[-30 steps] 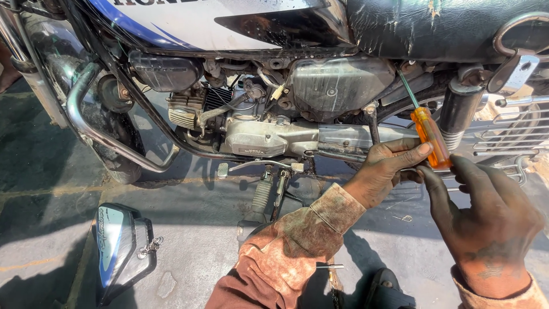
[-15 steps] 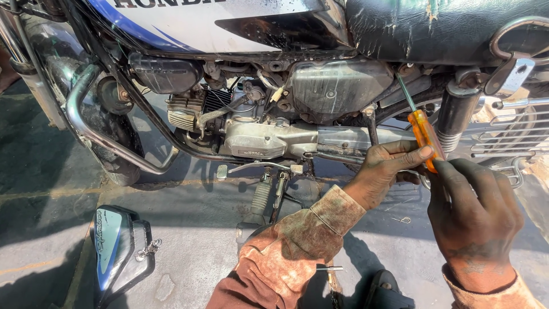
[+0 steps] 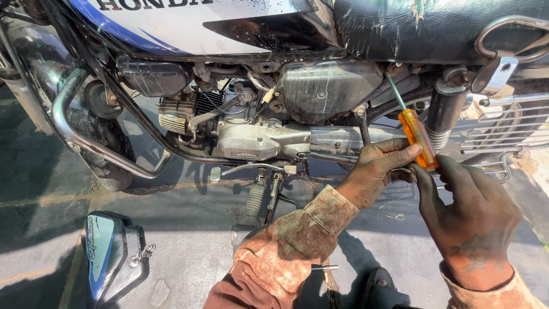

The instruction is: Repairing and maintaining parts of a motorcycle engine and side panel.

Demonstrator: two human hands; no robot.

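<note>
1. Head view, hands: the left hand (image 3: 374, 171) and the right hand (image 3: 472, 223) meet at the orange handle of a screwdriver (image 3: 417, 137). The left thumb lies against the handle's near side. The right hand's fingertips close on the handle's lower end. Both hands are clamped on the tool.

2. Head view, tool position: the screwdriver is tilted, with its thin shaft running up and left. The tip points into the gap between the dark side cover (image 3: 329, 86) and the rear shock spring (image 3: 440, 123). Whether the tip is seated on a fastener cannot be told.

3. Head view, machine: the motorcycle (image 3: 240, 28) stands side-on across the far part of the scene, with the engine (image 3: 251, 137) centre, the footrest (image 3: 254, 200) below it and the crash bar (image 3: 86, 137) far left.

4. Head view, floor: a blue and grey body panel (image 3: 111, 254) lies near left on the concrete floor (image 3: 183, 252), well apart from the hands.

5. Progress, as a judgement: one panel is already off the machine. The side cover is in place, so the work at the tip appears to be starting, with removal left to do.
</note>
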